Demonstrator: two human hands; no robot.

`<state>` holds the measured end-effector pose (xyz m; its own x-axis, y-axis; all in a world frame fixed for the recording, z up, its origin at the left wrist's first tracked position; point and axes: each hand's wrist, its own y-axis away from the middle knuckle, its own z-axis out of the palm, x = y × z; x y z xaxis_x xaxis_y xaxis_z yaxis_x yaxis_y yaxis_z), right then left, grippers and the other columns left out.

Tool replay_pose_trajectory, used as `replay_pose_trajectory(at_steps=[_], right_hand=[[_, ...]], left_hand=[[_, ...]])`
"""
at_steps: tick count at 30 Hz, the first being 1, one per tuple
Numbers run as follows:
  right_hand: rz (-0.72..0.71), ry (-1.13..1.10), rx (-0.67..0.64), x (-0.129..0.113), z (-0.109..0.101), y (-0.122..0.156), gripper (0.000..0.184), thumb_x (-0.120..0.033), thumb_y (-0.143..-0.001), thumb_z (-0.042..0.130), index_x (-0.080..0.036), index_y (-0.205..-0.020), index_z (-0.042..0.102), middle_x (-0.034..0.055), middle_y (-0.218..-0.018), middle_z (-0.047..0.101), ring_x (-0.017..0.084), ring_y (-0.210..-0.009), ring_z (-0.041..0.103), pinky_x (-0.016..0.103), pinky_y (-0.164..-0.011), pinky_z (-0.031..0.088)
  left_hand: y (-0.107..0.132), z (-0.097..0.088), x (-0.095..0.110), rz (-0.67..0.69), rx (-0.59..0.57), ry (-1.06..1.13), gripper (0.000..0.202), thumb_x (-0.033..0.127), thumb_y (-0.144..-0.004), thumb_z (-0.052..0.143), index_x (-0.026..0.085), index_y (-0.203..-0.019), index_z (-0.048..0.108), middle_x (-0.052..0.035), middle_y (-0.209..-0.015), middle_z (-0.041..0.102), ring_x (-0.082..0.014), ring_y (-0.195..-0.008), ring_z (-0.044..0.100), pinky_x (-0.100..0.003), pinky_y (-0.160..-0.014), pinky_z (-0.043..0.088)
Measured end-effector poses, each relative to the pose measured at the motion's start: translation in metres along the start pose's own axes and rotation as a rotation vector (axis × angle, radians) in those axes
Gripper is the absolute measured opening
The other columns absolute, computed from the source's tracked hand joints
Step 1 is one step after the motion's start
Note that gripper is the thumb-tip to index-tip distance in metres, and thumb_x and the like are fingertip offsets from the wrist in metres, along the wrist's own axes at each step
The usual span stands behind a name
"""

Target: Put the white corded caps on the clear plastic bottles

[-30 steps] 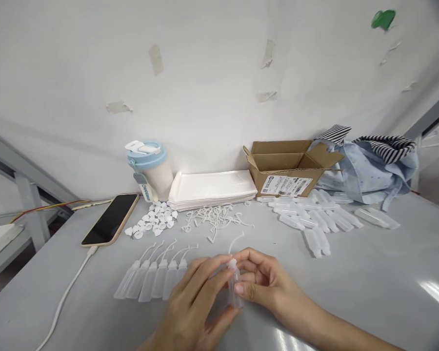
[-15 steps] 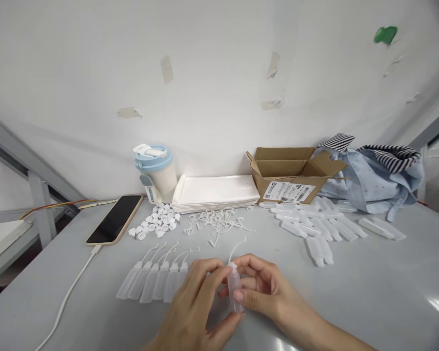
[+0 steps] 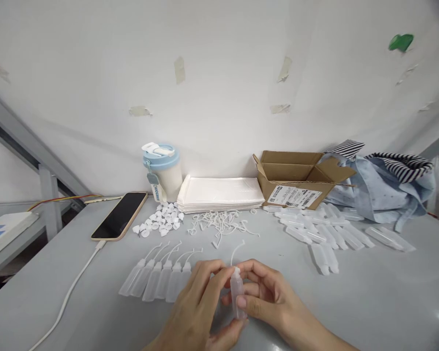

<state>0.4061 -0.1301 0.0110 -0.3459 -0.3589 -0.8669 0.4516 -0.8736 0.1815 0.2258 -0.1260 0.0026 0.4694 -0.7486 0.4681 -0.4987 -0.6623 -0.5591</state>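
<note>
Nearest you, at the bench (image 3: 307,312), the grip of your left hand (image 3: 197,302) and right hand (image 3: 272,295) is closed on one small bottle (image 3: 236,287), a thin strap (image 3: 233,253) at its neck. Leftward, a bottle row (image 3: 152,285) looks already strapped, uncapped; beyond, strapless bottles (image 3: 320,257), loose straps (image 3: 219,224) and white caps (image 3: 164,219) are left.

Box (image 3: 289,158): fabric bundle (image 3: 376,190) to its right; flat stack (image 3: 223,190) just left; cup (image 3: 170,181), then phone (image 3: 120,217), farther left; loose bottles (image 3: 328,236) before it.
</note>
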Motion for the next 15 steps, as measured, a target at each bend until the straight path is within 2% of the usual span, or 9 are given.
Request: replay_pose_trajectory(at_steps=[5, 10, 15], right_hand=[[0.014, -0.01, -0.011, 0.0004, 0.0003, 0.0011, 0.034, -0.03, -0.074, 0.078, -0.021, -0.097, 0.056, 0.0041, -0.103, 0.066, 0.018, -0.089, 0.07, 0.025, -0.071, 0.048], [0.013, 0.016, -0.022, -0.0012, 0.0014, 0.002, 0.031, -0.032, -0.075, 0.077, -0.02, -0.094, 0.056, 0.0037, -0.093, 0.07, 0.018, -0.087, 0.07, 0.026, -0.074, 0.048], [-0.004, 0.005, -0.028, -0.0008, 0.0037, 0.0011, 0.033, -0.032, -0.073, 0.079, -0.019, -0.097, 0.059, 0.0036, -0.092, 0.07, 0.016, -0.081, 0.069, 0.027, -0.073, 0.049]], left_hand=[[-0.001, 0.0014, -0.0015, 0.014, 0.007, 0.042, 0.042, 0.005, -0.077, 0.055, 0.016, -0.118, 0.047, -0.0098, -0.103, 0.052, -0.0199, -0.091, 0.056, -0.03, -0.074, 0.055], [0.003, 0.0024, -0.0005, -0.037, -0.014, 0.06, 0.054, 0.005, -0.073, 0.052, 0.017, -0.124, 0.041, -0.0101, -0.107, 0.052, -0.0202, -0.093, 0.056, -0.03, -0.075, 0.056], [-0.0007, -0.0014, 0.0017, -0.034, -0.04, 0.049, 0.051, 0.005, -0.075, 0.053, 0.015, -0.125, 0.043, -0.0114, -0.114, 0.048, -0.0215, -0.104, 0.053, -0.031, -0.083, 0.054]])
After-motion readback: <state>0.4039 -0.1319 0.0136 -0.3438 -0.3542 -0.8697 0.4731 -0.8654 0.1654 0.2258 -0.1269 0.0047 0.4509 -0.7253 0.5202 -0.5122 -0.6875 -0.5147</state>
